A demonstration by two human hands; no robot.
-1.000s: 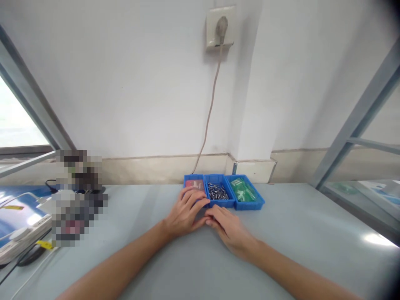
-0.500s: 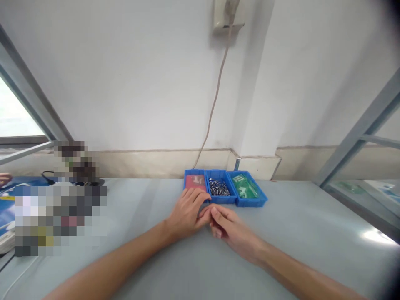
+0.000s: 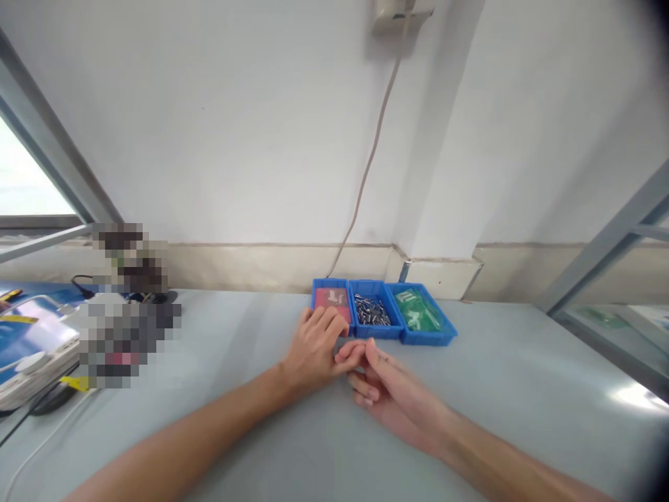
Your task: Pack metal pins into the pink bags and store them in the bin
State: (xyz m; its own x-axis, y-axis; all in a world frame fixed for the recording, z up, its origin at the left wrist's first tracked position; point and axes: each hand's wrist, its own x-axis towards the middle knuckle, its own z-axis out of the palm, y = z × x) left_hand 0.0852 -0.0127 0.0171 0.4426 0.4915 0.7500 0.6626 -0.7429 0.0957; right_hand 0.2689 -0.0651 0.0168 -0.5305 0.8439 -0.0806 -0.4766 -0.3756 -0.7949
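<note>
Head view, facing wall (image 3: 272, 139) (angled down)

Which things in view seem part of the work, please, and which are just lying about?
Likely part of the work:
bin with red contents
bin of metal pieces
bin with green contents

Probably just lying about:
power strip
yellow strip

Looks like smooth moulded plastic, faintly glossy, on the blue trays (image 3: 429, 338). Shines like bare metal on the small pieces (image 3: 372, 311) in the middle one. Appears thin, glossy, film-like on the green packet (image 3: 424, 317). Reads smooth and satin on the tabletop (image 3: 245, 324), glaring at far right. Looks matt, paint-like on the wall (image 3: 235, 146).
</note>
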